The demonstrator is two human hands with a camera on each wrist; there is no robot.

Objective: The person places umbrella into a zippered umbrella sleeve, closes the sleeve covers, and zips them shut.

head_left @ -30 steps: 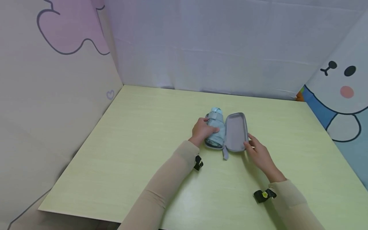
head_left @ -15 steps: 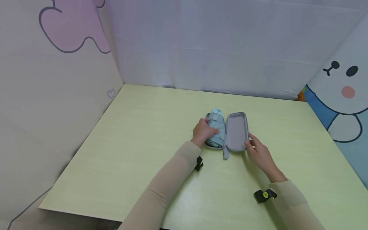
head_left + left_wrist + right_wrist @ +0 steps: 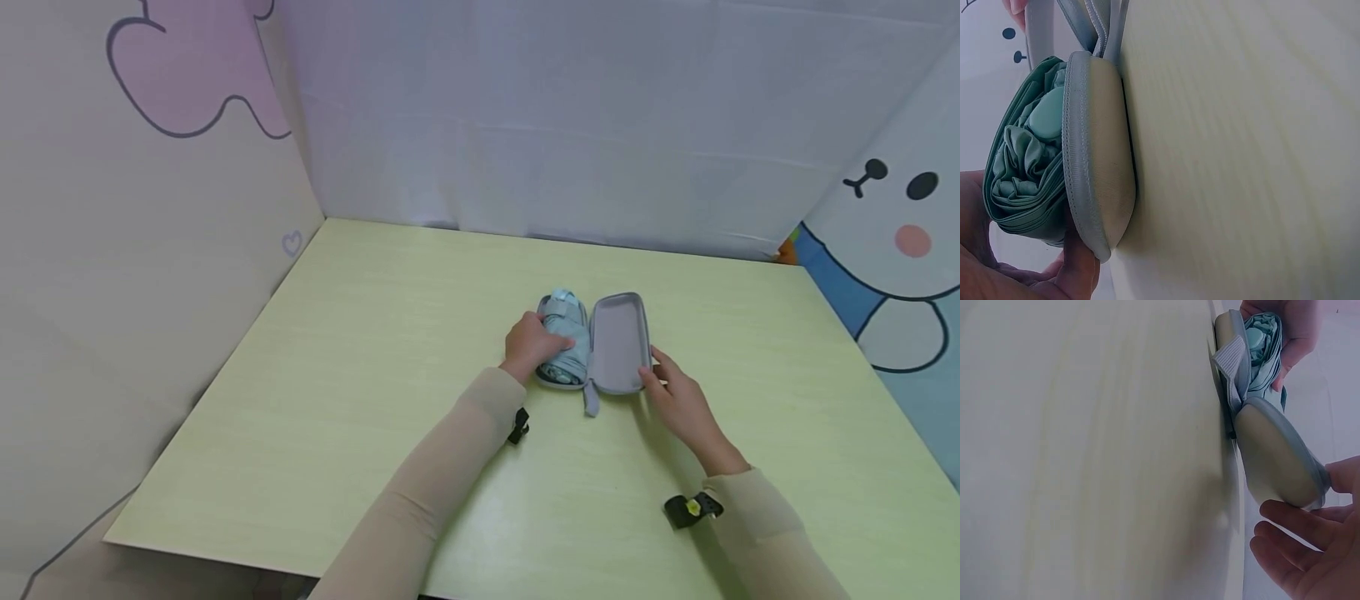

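A folded light-blue compact umbrella (image 3: 572, 365) lies in the left half of an open grey zip case (image 3: 619, 346). My left hand (image 3: 527, 343) grips it, the thumb across its top. In the left wrist view, its gathered teal fabric (image 3: 1019, 156) stands above the case's rim and its round end cap (image 3: 1047, 115) faces the camera. Fingers tuck in between umbrella and case wall. My right hand (image 3: 681, 407) pinches the outer edge of the case's other half (image 3: 1275, 459), which is tilted up off the table in the right wrist view.
A grey fabric tab (image 3: 591, 403) hangs from the near end of the case's hinge. The pale yellow table (image 3: 375, 333) meets a white sheet (image 3: 525, 150) at the back, with printed panels at both sides.
The umbrella has sunk a little lower into the left half of the case and slightly toward me, with my left hand on it. My right hand keeps its pinch on the other half.
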